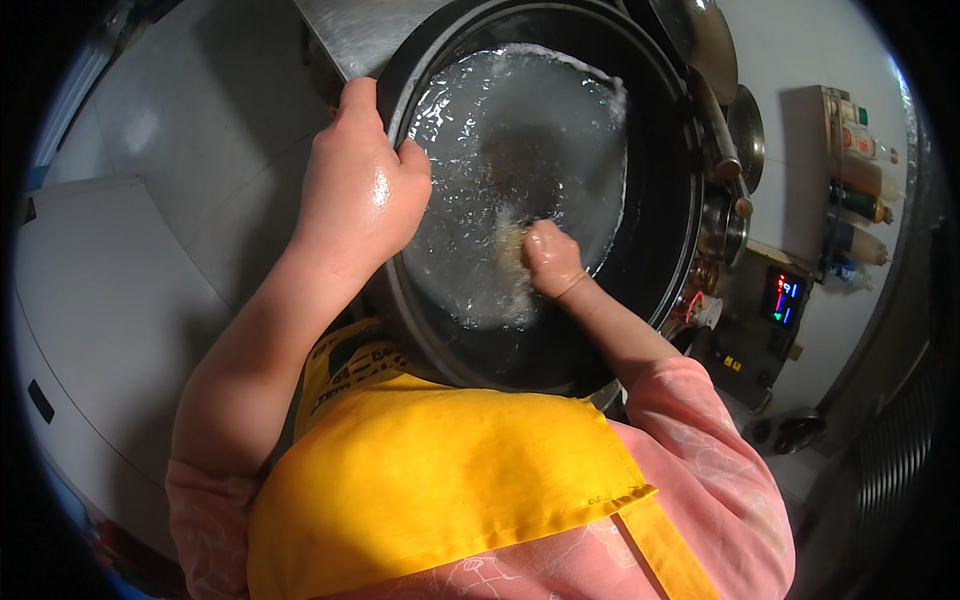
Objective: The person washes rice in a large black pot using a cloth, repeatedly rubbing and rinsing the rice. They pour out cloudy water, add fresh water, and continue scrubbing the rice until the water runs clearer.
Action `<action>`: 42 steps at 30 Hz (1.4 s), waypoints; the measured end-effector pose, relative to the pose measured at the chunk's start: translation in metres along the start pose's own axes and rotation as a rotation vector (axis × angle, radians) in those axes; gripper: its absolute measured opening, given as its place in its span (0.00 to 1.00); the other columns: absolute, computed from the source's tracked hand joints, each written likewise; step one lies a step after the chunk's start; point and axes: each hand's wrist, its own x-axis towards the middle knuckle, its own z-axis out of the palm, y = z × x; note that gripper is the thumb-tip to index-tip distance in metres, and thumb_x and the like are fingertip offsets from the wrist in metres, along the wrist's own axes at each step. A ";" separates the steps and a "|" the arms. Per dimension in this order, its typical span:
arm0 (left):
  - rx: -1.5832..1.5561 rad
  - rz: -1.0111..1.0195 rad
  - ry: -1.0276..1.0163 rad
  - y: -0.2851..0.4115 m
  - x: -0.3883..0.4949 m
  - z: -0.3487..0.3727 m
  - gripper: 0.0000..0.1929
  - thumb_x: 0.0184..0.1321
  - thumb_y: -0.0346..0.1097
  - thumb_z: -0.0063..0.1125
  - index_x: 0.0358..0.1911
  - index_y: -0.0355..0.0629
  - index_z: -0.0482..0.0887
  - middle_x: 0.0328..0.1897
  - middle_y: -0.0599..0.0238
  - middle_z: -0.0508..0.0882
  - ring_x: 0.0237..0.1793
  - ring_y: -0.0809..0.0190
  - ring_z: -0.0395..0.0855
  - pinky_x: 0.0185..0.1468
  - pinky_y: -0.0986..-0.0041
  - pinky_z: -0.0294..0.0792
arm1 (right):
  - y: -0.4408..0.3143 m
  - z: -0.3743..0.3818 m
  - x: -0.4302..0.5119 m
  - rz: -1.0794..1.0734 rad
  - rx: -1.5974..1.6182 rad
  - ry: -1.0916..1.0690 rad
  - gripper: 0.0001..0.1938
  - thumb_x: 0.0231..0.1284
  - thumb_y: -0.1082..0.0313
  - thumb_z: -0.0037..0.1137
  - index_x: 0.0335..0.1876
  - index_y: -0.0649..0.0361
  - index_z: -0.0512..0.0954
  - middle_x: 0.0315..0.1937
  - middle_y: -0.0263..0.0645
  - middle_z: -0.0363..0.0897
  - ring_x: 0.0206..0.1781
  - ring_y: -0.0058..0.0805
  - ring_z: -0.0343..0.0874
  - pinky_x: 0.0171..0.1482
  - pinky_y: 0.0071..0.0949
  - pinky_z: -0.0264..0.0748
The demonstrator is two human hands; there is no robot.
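A large, deep black pot point(660, 172) fills the space before me, and cloudy, rippling water point(465, 112) pools inside it. Its left rim is held by my left hand point(367, 172), thumb over the edge; the back of the hand looks wet. My right hand point(553, 255) reaches into the pot, fingers closed at the water's surface. Against those fingers is a yellowish scrubber point(511, 251), blurred and partly under splashing water. Whether it is a brush or a pad I cannot tell. A dark patch shows in the water just beyond it.
At upper left is a metal worktop point(360, 34). Pans with handles point(720, 150) hang along the pot's right side. Farther right are a wall rack with several bottles point(862, 195) and a control panel with a lit display point(784, 296). A white cabinet point(97, 262) stands at left.
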 end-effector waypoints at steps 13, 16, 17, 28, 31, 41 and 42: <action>0.026 0.005 0.001 0.005 0.000 -0.001 0.19 0.56 0.28 0.53 0.50 0.29 0.67 0.35 0.34 0.82 0.40 0.34 0.82 0.45 0.54 0.75 | -0.055 -0.008 0.106 -0.078 0.168 0.487 0.19 0.47 0.74 0.55 0.49 0.61 0.72 0.58 0.45 0.71 0.61 0.44 0.71 0.60 0.43 0.66; 0.037 0.036 0.016 0.002 0.001 0.000 0.19 0.55 0.29 0.54 0.50 0.29 0.68 0.35 0.34 0.82 0.40 0.34 0.82 0.45 0.54 0.75 | -0.070 -0.026 0.105 -0.017 0.368 0.431 0.29 0.41 0.79 0.58 0.57 0.59 0.72 0.60 0.47 0.69 0.63 0.50 0.69 0.64 0.45 0.66; 0.032 0.058 0.028 -0.001 0.002 0.001 0.20 0.55 0.29 0.54 0.50 0.29 0.67 0.35 0.34 0.82 0.40 0.34 0.82 0.45 0.54 0.75 | -0.075 -0.025 0.098 -0.089 0.367 0.324 0.30 0.46 0.73 0.61 0.61 0.58 0.70 0.65 0.48 0.66 0.69 0.50 0.64 0.68 0.45 0.62; 0.002 0.098 0.048 -0.006 0.001 0.001 0.20 0.55 0.28 0.54 0.51 0.28 0.67 0.36 0.36 0.82 0.40 0.35 0.82 0.44 0.55 0.75 | -0.072 -0.001 0.033 -0.159 0.216 -0.035 0.37 0.59 0.57 0.57 0.72 0.62 0.58 0.73 0.55 0.52 0.76 0.53 0.51 0.73 0.49 0.51; 0.003 0.102 0.037 -0.011 0.002 0.001 0.19 0.55 0.27 0.55 0.50 0.28 0.67 0.36 0.38 0.82 0.39 0.36 0.83 0.44 0.56 0.75 | -0.047 0.010 0.007 0.044 0.179 -0.017 0.40 0.60 0.61 0.56 0.74 0.67 0.49 0.74 0.61 0.44 0.77 0.58 0.45 0.75 0.49 0.44; -0.033 0.061 0.002 -0.004 -0.002 -0.005 0.17 0.56 0.26 0.54 0.47 0.29 0.65 0.33 0.39 0.82 0.36 0.40 0.84 0.41 0.57 0.76 | 0.045 0.041 -0.031 0.772 0.161 0.232 0.36 0.66 0.59 0.47 0.72 0.71 0.48 0.72 0.66 0.47 0.74 0.60 0.48 0.75 0.43 0.45; -0.029 0.076 0.005 -0.006 0.000 -0.005 0.17 0.56 0.26 0.54 0.47 0.29 0.65 0.33 0.39 0.82 0.35 0.40 0.84 0.41 0.57 0.76 | 0.055 0.035 -0.028 0.782 0.100 0.175 0.35 0.66 0.59 0.47 0.71 0.73 0.50 0.71 0.66 0.50 0.73 0.60 0.50 0.74 0.44 0.47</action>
